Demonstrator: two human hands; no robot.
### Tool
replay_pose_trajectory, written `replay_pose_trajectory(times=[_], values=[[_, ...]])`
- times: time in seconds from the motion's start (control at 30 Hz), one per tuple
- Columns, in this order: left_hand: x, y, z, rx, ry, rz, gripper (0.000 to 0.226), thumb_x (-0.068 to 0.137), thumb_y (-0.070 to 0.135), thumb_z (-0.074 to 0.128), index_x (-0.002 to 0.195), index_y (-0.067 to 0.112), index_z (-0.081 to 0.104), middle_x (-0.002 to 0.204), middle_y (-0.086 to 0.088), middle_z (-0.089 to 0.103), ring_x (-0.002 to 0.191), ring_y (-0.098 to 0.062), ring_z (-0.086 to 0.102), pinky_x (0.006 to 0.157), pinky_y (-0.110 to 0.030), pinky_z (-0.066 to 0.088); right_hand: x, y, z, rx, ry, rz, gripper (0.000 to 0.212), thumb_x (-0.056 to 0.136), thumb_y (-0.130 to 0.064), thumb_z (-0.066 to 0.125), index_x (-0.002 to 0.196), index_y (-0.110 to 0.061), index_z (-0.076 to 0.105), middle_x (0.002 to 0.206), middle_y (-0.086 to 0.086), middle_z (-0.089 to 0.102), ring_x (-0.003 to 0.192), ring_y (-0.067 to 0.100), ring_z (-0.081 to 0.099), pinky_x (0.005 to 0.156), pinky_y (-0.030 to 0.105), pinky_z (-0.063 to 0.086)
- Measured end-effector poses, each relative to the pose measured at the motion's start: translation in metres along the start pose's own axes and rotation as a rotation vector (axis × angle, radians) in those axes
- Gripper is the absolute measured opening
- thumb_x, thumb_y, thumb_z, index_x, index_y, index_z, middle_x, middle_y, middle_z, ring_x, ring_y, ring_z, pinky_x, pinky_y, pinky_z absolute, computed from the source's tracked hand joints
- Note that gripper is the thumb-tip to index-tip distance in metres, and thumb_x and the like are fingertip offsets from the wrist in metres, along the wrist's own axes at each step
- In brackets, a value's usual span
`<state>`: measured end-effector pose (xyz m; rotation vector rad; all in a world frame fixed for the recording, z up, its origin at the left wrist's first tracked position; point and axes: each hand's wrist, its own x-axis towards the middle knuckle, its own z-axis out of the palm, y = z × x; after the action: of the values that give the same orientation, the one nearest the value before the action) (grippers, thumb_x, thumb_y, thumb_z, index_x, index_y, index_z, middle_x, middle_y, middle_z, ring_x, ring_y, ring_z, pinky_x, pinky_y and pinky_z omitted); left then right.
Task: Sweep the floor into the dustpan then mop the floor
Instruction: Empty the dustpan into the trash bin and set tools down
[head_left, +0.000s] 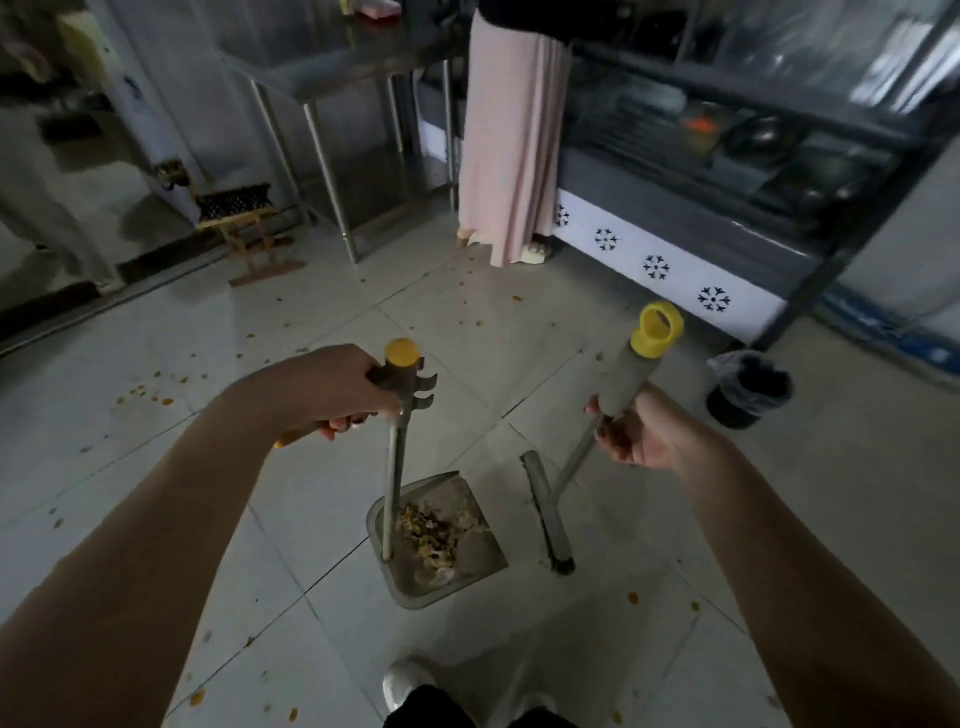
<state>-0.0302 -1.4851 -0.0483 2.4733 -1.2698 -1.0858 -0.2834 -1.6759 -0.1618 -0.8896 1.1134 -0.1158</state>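
A grey dustpan (470, 566) stands on the tiled floor in front of my feet, with a heap of yellowish scraps (434, 530) in it. Its long metal handle rises to a yellow-capped grip, which my left hand (332, 389) holds. My right hand (636, 431) grips the grey handle of a broom (626, 374) that ends in a yellow loop. The broom's narrow head (548, 512) rests on the floor just right of the pan. Small yellow bits (156, 397) lie scattered over the tiles.
A person in a long pink skirt (511, 140) stands ahead at a glass display counter (691, 171). A steel table (337, 67) and a small wooden stool (244, 223) are at the back left. A black lined bin (748, 387) sits on the right.
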Motion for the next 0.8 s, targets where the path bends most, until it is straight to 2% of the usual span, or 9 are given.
replay_pose_trajectory(times=[0.07, 0.13, 0.23, 0.3, 0.5, 0.7, 0.8], values=[[0.000, 0.029, -0.001, 0.025, -0.009, 0.051, 0.019, 0.082, 0.027, 0.066, 0.078, 0.009, 0.063, 0.044, 0.005, 0.049, 0.037, -0.006, 0.044, 0.041, -0.019, 0.041, -0.019, 0.000, -0.030, 0.021, -0.037, -0.071, 0.043, 0.095, -0.046, 0.032, 0.084, -0.009, 0.052, 0.053, 0.010, 0.048, 0.041, 0.018, 0.048, 0.038, 0.017, 0.037], [0.000, 0.060, 0.001, 0.035, -0.029, 0.098, 0.021, 0.084, 0.027, 0.065, 0.074, 0.009, 0.061, 0.045, 0.004, 0.047, 0.040, -0.008, 0.042, 0.043, -0.021, 0.040, -0.038, 0.003, -0.062, 0.083, -0.074, -0.143, 0.064, 0.091, -0.067, 0.023, 0.091, -0.010, 0.051, 0.052, 0.013, 0.055, 0.043, 0.021, 0.054, 0.042, 0.022, 0.045], [0.001, 0.102, 0.005, 0.055, -0.033, 0.143, 0.022, 0.085, 0.025, 0.065, 0.073, 0.007, 0.061, 0.046, 0.002, 0.046, 0.042, -0.010, 0.042, 0.043, -0.022, 0.039, -0.065, 0.010, -0.102, 0.177, -0.102, -0.247, 0.081, 0.070, -0.084, 0.030, 0.099, -0.012, 0.054, 0.059, 0.016, 0.061, 0.049, 0.024, 0.060, 0.048, 0.027, 0.050], [0.002, 0.131, 0.012, 0.074, -0.052, 0.173, 0.021, 0.085, 0.024, 0.065, 0.073, 0.007, 0.060, 0.048, 0.001, 0.046, 0.043, -0.011, 0.041, 0.043, -0.022, 0.039, -0.086, 0.014, -0.125, 0.209, -0.083, -0.296, 0.082, 0.060, -0.081, 0.035, 0.102, -0.014, 0.054, 0.060, 0.015, 0.062, 0.052, 0.024, 0.062, 0.051, 0.029, 0.053], [0.009, 0.203, 0.029, 0.122, -0.119, 0.292, 0.022, 0.083, 0.024, 0.067, 0.072, 0.006, 0.059, 0.046, 0.000, 0.044, 0.040, -0.012, 0.040, 0.043, -0.022, 0.039, -0.133, 0.017, -0.168, 0.178, 0.054, -0.389, 0.079, 0.052, -0.078, 0.041, 0.099, -0.015, 0.053, 0.058, 0.011, 0.062, 0.049, 0.022, 0.061, 0.048, 0.028, 0.052], [0.028, 0.272, 0.049, 0.148, -0.253, 0.461, 0.029, 0.082, 0.021, 0.067, 0.060, 0.011, 0.051, 0.040, 0.003, 0.041, 0.034, -0.010, 0.037, 0.038, -0.020, 0.037, -0.167, 0.029, -0.206, 0.094, 0.303, -0.494, 0.080, 0.055, -0.085, 0.041, 0.094, -0.017, 0.058, 0.054, 0.007, 0.061, 0.046, 0.018, 0.058, 0.044, 0.024, 0.047], [0.035, 0.310, 0.059, 0.162, -0.306, 0.528, 0.025, 0.082, 0.020, 0.067, 0.063, 0.011, 0.053, 0.039, 0.004, 0.042, 0.033, -0.009, 0.038, 0.037, -0.019, 0.037, -0.182, 0.036, -0.222, 0.041, 0.435, -0.508, 0.084, 0.059, -0.086, 0.035, 0.100, -0.016, 0.056, 0.054, 0.005, 0.059, 0.046, 0.017, 0.057, 0.043, 0.025, 0.045]])
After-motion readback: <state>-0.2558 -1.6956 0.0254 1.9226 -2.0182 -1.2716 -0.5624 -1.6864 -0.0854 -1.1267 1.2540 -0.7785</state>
